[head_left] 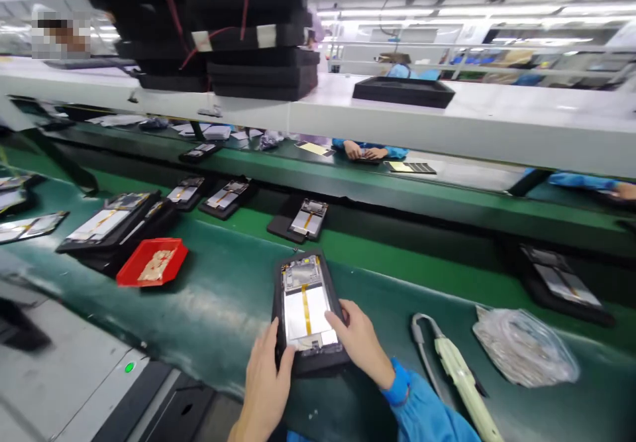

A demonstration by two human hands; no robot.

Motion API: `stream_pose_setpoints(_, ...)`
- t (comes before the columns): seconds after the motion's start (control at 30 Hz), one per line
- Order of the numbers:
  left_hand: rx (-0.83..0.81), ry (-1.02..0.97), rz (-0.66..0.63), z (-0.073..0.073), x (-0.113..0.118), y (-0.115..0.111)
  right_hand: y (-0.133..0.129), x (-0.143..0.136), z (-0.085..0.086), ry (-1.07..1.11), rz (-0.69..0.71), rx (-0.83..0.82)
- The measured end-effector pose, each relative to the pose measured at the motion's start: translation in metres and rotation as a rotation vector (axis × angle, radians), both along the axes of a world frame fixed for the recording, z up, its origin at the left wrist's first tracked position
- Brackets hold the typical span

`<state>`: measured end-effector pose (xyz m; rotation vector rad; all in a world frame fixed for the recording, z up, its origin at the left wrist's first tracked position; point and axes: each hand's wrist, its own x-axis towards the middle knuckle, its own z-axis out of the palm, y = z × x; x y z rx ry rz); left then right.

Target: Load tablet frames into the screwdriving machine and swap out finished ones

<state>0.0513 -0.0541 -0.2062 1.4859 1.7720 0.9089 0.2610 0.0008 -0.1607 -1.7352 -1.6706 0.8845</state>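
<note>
An opened tablet (308,309) with a white battery and an orange ribbon strip lies in a black foam tray (320,361) at the near edge of the green bench. My left hand (268,372) is at the tray's lower left side, thumb by the tablet's corner and fingers spread along the edge. On the right side, my right hand (362,339) grips the tray, its thumb over the tablet's edge and its fingers round the rim.
A red bin (173,263) of small pale parts stands left, beside stacked tablet trays (114,223). Right are a pale green electric screwdriver (464,382) and a plastic bag (527,349). More tablets sit on the belt (258,225). Across it, a person's hands (365,152) work.
</note>
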Motion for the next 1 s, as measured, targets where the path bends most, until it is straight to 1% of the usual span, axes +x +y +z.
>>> stream_pose_setpoints(0.07, 0.018, -0.091, -0.029, 0.016, 0.007, 0.000, 0.005, 0.009, 0.007, 0.387, -0.029, -0.011)
stream_pose_setpoints(0.13, 0.076, -0.187, -0.100, 0.039, 0.014, 0.005, 0.019, 0.030, 0.014, 0.668, -0.078, -0.062)
stream_pose_setpoints(0.2, 0.159, -0.243, -0.171, 0.060, 0.019, 0.017, 0.043, 0.059, 0.018, 0.787, -0.183, -0.090)
stream_pose_setpoints(0.23, 0.200, -0.250, -0.193, 0.067, 0.018, 0.024, 0.058, 0.076, 0.019, 0.795, -0.257, -0.074)
stream_pose_setpoints(0.27, 0.233, -0.245, -0.196, 0.069, 0.015, 0.031, 0.075, 0.092, 0.018, 0.772, -0.336, -0.038)
stream_pose_setpoints(0.3, 0.254, -0.229, -0.178, 0.068, 0.008, 0.038, 0.093, 0.107, 0.017, 0.712, -0.407, -0.001)
stream_pose_setpoints(0.33, 0.263, -0.209, -0.135, 0.061, -0.001, 0.044, 0.111, 0.122, 0.016, 0.628, -0.473, 0.026)
stream_pose_setpoints(0.37, 0.266, -0.186, -0.077, 0.051, -0.012, 0.048, 0.127, 0.135, 0.015, 0.569, -0.514, 0.039)
stream_pose_setpoints(0.4, 0.265, -0.155, -0.009, 0.038, -0.025, 0.052, 0.142, 0.147, 0.016, 0.510, -0.547, 0.050)
stream_pose_setpoints(0.47, 0.270, -0.067, 0.103, 0.007, -0.051, 0.056, 0.166, 0.165, 0.018, 0.410, -0.597, 0.071)
stream_pose_setpoints(0.53, 0.281, 0.033, 0.155, -0.023, -0.074, 0.058, 0.185, 0.171, 0.019, 0.307, -0.636, 0.100)
stream_pose_setpoints(0.6, 0.292, 0.108, 0.173, -0.046, -0.088, 0.059, 0.203, 0.160, 0.016, 0.235, -0.632, 0.093)
stream_pose_setpoints(0.63, 0.298, 0.133, 0.175, -0.054, -0.092, 0.059, 0.214, 0.148, 0.011, 0.219, -0.606, 0.070)
stream_pose_setpoints(0.7, 0.310, 0.164, 0.177, -0.063, -0.094, 0.059, 0.236, 0.111, -0.001, 0.220, -0.516, -0.007)
stream_pose_setpoints(0.77, 0.320, 0.173, 0.175, -0.066, -0.093, 0.059, 0.257, 0.069, -0.016, 0.244, -0.432, -0.078)
stream_pose_setpoints(0.83, 0.333, 0.166, 0.173, -0.066, -0.092, 0.059, 0.273, 0.033, -0.026, 0.274, -0.389, -0.109)
stream_pose_setpoints(0.87, 0.338, 0.161, 0.173, -0.066, -0.091, 0.060, 0.279, 0.019, -0.030, 0.291, -0.380, -0.110)
stream_pose_setpoints(0.93, 0.343, 0.152, 0.180, -0.064, -0.091, 0.061, 0.288, 0.000, -0.031, 0.338, -0.366, -0.092)
stream_pose_setpoints(1.0, 0.332, 0.144, 0.183, -0.061, -0.090, 0.062, 0.296, -0.011, -0.028, 0.413, -0.336, -0.056)
